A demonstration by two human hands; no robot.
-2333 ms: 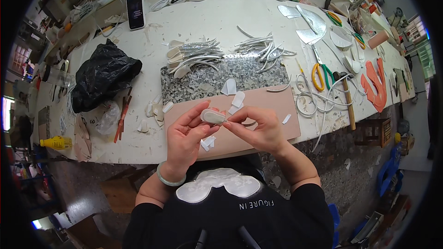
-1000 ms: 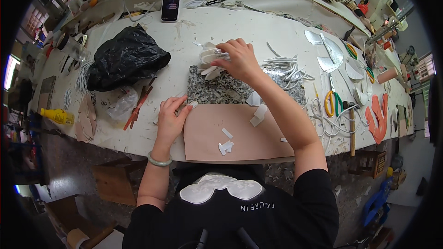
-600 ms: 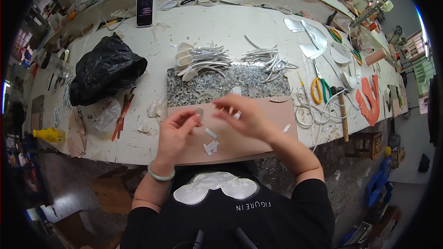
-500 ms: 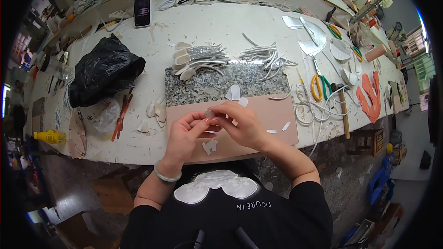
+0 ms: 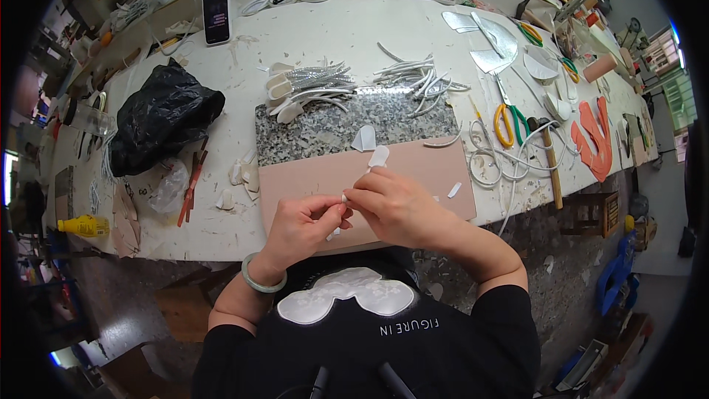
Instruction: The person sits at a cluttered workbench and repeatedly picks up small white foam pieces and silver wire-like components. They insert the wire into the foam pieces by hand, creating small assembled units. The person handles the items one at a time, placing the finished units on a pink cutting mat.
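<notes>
Above pinkish board and white table, hands meet.

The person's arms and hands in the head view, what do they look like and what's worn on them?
Both the left hand and the right hand are bare, without gloves. A smooth, rounded, pale green bangle circles the left wrist; no band or bracelet shows on the right. Short, plain black sleeves leave the forearms uncovered.
</notes>
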